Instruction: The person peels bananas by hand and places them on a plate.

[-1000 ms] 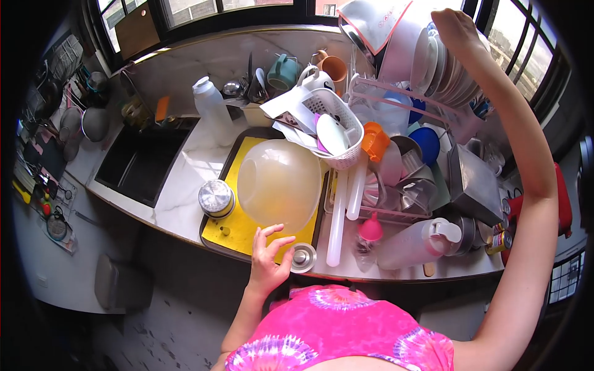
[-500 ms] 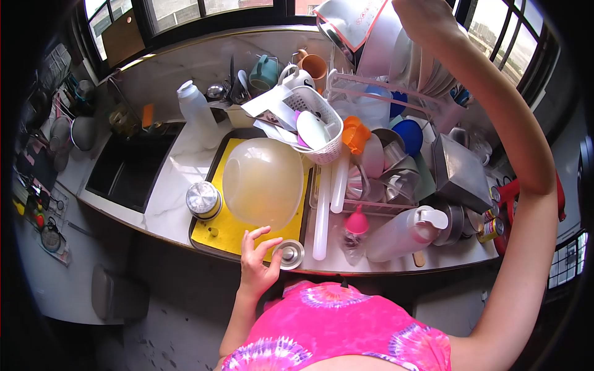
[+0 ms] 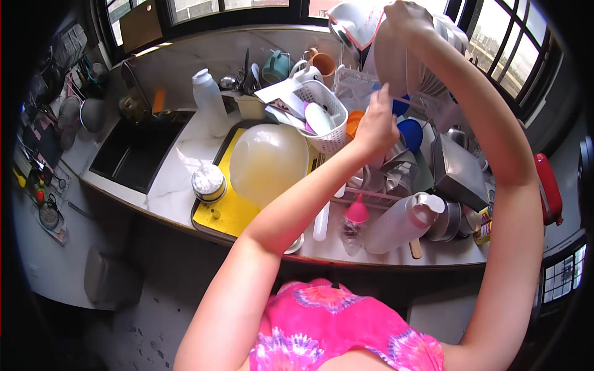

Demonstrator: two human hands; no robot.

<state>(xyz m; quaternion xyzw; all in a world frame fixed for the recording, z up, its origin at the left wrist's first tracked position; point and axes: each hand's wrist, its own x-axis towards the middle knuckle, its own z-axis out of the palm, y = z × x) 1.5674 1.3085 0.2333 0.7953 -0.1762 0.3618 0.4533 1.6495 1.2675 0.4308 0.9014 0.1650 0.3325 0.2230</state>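
At the top of the dish rack (image 3: 356, 80), my right hand (image 3: 409, 20) has its fingers curled over the upper rim of a large pale plate (image 3: 391, 62). More plates (image 3: 433, 74) stand upright behind it. My left hand (image 3: 376, 127) is just below that plate, fingers stretched upward, with nothing seen in it; contact with the plate is unclear. It is beside an orange item (image 3: 353, 122) and a white basket (image 3: 331, 133) of utensils. A round lid (image 3: 296, 245) lies at the counter's front edge, partly hidden by my left forearm.
A translucent bowl (image 3: 266, 164) is upside down on a yellow mat (image 3: 207, 217), beside a jar (image 3: 209, 183). Bottles stand at left (image 3: 210, 102) and right (image 3: 402, 226). A metal box (image 3: 458, 170) is at right, and a black sink (image 3: 139, 154) at left.
My left hand has left the round lid and moved up and right to the rack. The large plate under my right hand has shifted left, apart from the others. The view has shifted slightly.
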